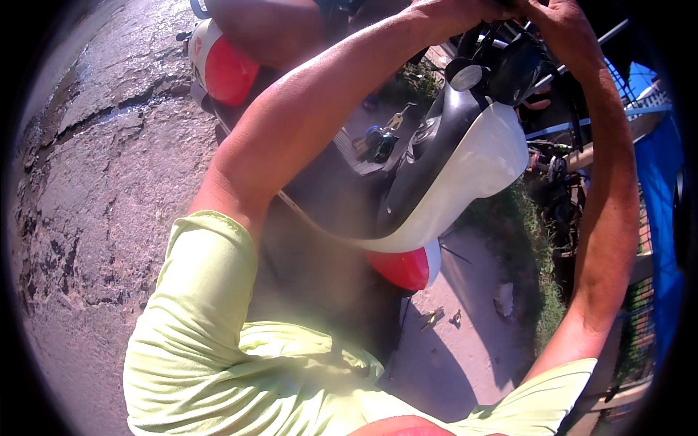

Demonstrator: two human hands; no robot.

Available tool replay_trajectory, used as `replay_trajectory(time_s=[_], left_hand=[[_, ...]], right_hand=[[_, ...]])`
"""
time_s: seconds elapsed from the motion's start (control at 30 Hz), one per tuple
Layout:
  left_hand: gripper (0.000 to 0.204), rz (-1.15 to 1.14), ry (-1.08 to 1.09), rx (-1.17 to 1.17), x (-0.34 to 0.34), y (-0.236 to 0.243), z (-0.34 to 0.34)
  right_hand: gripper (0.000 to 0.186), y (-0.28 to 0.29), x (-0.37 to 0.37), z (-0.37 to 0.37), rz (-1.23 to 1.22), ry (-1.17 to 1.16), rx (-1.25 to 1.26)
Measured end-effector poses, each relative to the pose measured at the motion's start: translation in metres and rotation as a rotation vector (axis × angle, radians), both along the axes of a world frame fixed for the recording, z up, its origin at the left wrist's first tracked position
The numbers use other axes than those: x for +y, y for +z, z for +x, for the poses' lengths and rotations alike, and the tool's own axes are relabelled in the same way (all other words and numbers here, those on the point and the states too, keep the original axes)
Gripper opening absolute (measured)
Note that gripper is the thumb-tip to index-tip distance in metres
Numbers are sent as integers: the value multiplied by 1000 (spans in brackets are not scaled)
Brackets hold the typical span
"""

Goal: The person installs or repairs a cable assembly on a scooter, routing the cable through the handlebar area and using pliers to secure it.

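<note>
The white-and-black scooter body is set in front of the torso, right of centre, on the near side of both hands; its long axis is slanted from upper right to lower left; its upper end, with a black rounded housing and a pale round disc, is placed just under the hands; the housing is approached slightly closer by the right hand, the disc by the left hand; both hands are brought near each other at a dark part on the top edge, but fingers are partly cut off, so whether anything is gripped cannot be told; counted: one scooter body, one housing, one disc, two hands; two red-and-white rounded parts are seen, one below the white panel, one at upper left; one cluster of small tool-like items is laid between them, number unclear; two small pieces and one pale stone are scattered on the ground; one blue sheet is hung at far right; cracked pavement is spread at left.
</note>
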State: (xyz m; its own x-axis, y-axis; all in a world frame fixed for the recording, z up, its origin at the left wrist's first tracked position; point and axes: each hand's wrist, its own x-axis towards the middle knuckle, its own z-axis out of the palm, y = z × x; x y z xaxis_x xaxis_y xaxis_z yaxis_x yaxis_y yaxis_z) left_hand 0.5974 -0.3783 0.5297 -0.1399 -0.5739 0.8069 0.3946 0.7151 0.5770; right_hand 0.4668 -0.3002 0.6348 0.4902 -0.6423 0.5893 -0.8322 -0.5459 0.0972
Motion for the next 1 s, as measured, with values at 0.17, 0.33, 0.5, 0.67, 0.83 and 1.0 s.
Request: replay_trajectory(time_s=[0.17,0.33,0.5,0.67,0.83,1.0], left_hand=[[23,44,-87,27,-8,-1,2],[22,64,-59,-6,-4,-4,11],[21,89,-87,-38,6,-3,12],[20,172,-96,-96,12,-12,22],[20,278,-192,-120,20,-7,29],[20,520,-426,-60,22,6,1]], right_hand=[[38,-2,3,9,-25,-75,19],[39,-3,-13,3,19,-58,-70],[44,-1,14,12,10,-114,-12],[49,-12,3,14,12,-283,-170],[54,-3,-1,9,15,-238,-85],[52,2,4,2,69,-209,-93]])
